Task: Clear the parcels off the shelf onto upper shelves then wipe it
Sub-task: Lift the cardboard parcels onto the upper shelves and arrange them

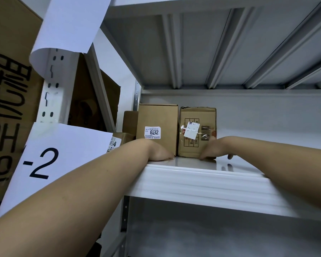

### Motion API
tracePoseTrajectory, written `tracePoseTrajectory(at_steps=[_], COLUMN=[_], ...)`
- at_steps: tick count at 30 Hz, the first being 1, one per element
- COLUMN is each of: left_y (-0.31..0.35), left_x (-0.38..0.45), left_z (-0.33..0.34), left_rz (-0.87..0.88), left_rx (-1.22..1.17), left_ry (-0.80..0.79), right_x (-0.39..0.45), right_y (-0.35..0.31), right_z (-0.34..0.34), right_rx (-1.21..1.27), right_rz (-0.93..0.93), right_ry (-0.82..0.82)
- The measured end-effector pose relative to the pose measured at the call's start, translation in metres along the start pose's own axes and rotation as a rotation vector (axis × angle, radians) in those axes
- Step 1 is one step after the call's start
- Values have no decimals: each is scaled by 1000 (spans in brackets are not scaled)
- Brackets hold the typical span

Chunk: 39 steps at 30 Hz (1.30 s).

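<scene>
A tall brown parcel (157, 119) with a white label reading 6232 stands on the white shelf (202, 180) at chest height. Beside it on the right stands a shorter taped brown parcel (196, 117) with torn stickers. My left hand (158, 153) rests on the shelf, pressed against the lower front of the labelled parcel, with its fingers curled under and mostly hidden. My right hand (214, 149) lies against the lower right corner of the taped parcel. Its fingers are spread, and one points down at the shelf. The shelf below (211, 238) shows a bare grey surface.
Two more small boxes (130, 123) (121, 139) sit left of the parcels at the shelf's end. A slotted white upright (54, 89) carries a paper sign marked -2 (50, 160). Large printed cartons (7, 89) fill the neighbouring rack. The ribbed underside of another shelf (230, 43) hangs overhead.
</scene>
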<state>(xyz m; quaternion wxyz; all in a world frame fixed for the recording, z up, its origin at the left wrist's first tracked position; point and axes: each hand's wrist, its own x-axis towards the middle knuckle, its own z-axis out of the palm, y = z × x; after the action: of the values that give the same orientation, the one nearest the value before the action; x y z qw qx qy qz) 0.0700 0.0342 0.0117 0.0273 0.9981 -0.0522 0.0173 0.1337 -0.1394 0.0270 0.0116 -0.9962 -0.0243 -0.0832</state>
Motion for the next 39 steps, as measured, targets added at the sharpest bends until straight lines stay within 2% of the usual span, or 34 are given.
tracePoseTrajectory(at_steps=[7,12,14,16,18,19,20,22,25,27,31,39], left_y=[0,-1,-3,-6,-10,-14,-18,-32,-54,-68,-81,-77], left_x=[2,3,6,7,3,1,-3,-5,-10,-12,-6,3], left_z=[0,0,0,-3,-9,-12,-14,-17,-17,-17,-22,-21], left_rz=[2,-64,-90,-134,-190,-216,-255,-385,-580,-649,-630,-575], left_rx=[-71,-149,-121,-128,96,220,310,352,278,202,67,121], left_ry=[16,52,223,581,901,956,961,871,651,519,383,383], right_x=[-10,-12,-17,-23,-25,-23,-23,-22,-18,-17,-20,-17], right_y=[-4,-5,-6,-9,-10,-9,-9,-10,-13,-16,-20,-27], right_z=[1,0,-1,-3,-6,-8,-9,-12,-13,-13,-14,-12], right_rx=[-17,-29,-59,-105,-191,-210,-216,-201,-223,-222,-193,-178], right_rz=[-46,-21,-21,-15,-13,-4,17,14,-70,-134,-247,-338], right_ry=[-15,-50,-64,-59,14,75,134,270,449,507,586,595])
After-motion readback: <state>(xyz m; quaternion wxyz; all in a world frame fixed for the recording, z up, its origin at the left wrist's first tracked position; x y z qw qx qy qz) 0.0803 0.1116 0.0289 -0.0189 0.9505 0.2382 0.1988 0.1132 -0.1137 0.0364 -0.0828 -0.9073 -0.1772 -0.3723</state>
